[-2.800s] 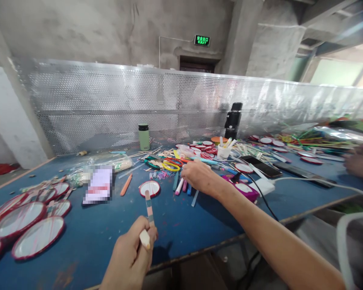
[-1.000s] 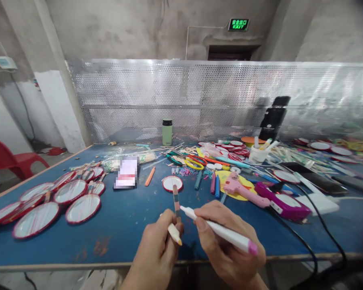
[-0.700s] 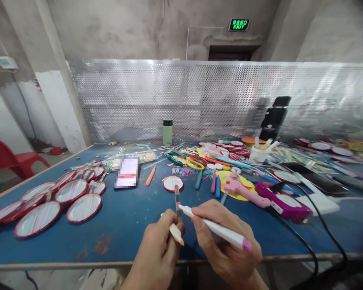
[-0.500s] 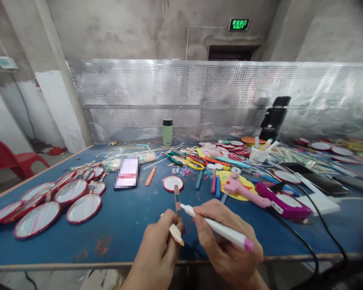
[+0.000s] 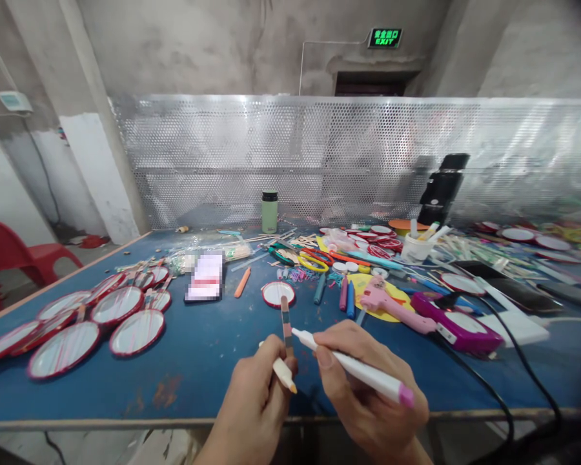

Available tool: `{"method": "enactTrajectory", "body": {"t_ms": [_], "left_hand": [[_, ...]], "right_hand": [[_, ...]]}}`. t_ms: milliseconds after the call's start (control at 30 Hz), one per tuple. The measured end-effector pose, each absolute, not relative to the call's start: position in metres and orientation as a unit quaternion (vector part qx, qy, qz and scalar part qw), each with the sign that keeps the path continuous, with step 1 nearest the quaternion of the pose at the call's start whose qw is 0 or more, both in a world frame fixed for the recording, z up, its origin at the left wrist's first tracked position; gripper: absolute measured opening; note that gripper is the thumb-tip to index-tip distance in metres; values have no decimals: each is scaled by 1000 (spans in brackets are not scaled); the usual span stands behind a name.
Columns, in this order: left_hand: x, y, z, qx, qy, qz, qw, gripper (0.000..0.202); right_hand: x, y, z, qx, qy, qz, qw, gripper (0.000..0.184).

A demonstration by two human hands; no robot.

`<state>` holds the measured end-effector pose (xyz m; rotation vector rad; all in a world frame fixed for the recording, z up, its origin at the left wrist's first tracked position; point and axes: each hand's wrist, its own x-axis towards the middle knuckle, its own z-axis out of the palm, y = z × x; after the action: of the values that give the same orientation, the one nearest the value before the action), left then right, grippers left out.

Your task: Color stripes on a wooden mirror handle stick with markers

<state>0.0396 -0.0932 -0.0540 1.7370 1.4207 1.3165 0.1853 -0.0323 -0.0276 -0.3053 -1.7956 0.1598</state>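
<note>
My left hand point(image 5: 254, 407) is closed around a flat wooden stick point(image 5: 285, 323) with coloured bands and also grips a cream marker point(image 5: 283, 372) with an orange tip. The stick points away from me toward a small round white disc with a red rim point(image 5: 278, 293). My right hand point(image 5: 368, 394) is closed on a white marker with a pink end point(image 5: 356, 369). Its tip touches the stick just above my left fingers. Both hands hover over the near edge of the blue table point(image 5: 198, 361).
Several red-rimmed round fans point(image 5: 65, 347) lie at the left. Markers point(image 5: 343, 294), scissors point(image 5: 312, 261), a pink glue gun point(image 5: 392, 310), a purple glue gun point(image 5: 452, 328) with black cable, a white cup point(image 5: 413, 247), a green bottle point(image 5: 270, 212) and phones point(image 5: 518, 294) crowd the middle and right. A perforated metal screen point(image 5: 319, 155) backs the table.
My right hand came back from the pile of markers holding the white marker and set its tip against the stick. Over the last second both hands have stayed almost still.
</note>
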Motion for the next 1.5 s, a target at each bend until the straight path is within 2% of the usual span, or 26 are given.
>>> {"method": "enactTrajectory", "body": {"t_ms": [233,433,633,800,1033,1200,1500], "left_hand": [[40,-92,-52,644,527,489,262,29],[39,-92,-53,647,522,491,261,30],[39,-91,-54,646,516,495,266,27],[38,-90,-54,653,515,492,259,30],[39,-91,-53,645,522,490,267,29],[40,-91,-51,635,530,492,272,30],[39,-91,-54,645,511,500,267,28]], "right_hand": [[184,-32,-26,-122,-791,64,596,20],[185,-32,-29,-128,-772,61,619,21],[185,-32,-29,-124,-794,55,593,19],[186,-33,-30,-131,-776,52,615,20],[185,-33,-29,-132,-787,43,601,18],[187,-33,-31,-142,-764,35,628,19],[184,-34,-28,-132,-792,34,595,17]]}}
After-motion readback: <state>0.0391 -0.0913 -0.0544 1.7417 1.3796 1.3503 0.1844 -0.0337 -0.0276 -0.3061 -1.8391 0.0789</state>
